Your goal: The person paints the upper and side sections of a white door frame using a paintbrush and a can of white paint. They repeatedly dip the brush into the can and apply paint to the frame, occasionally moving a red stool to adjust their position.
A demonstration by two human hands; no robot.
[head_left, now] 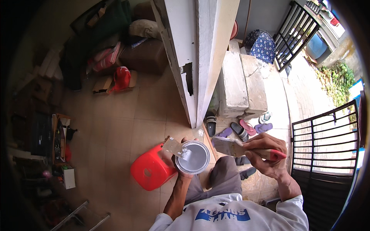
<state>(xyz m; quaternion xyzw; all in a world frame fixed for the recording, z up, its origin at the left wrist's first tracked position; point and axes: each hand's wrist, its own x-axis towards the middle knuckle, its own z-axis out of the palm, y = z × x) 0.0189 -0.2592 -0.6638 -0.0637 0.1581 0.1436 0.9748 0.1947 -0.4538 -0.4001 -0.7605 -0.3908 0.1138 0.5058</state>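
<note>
My left hand [185, 174] is wrapped round a round metal paint can [208, 158], holding it up in front of me. Pale grey-white paint shows inside it. A flat piece like a scraper blade [172, 146], smeared with white at one end, lies across the can's left rim; whether my fingers also grip it is hidden. To the right of the can, my right hand [268, 154] is closed on a paintbrush [227, 146] with a red-ended handle [277, 154]. The brush's bristles point left, with white paint along their upper edge, apart from the can.
A white door frame edge [195, 84] with a dark latch cutout stands ahead. A red plastic stool [148, 173] is beside my left arm. Concrete blocks [235, 84], several slippers [239, 131] and a black metal gate [323, 142] lie to the right. A brown sofa [144, 57] is far left.
</note>
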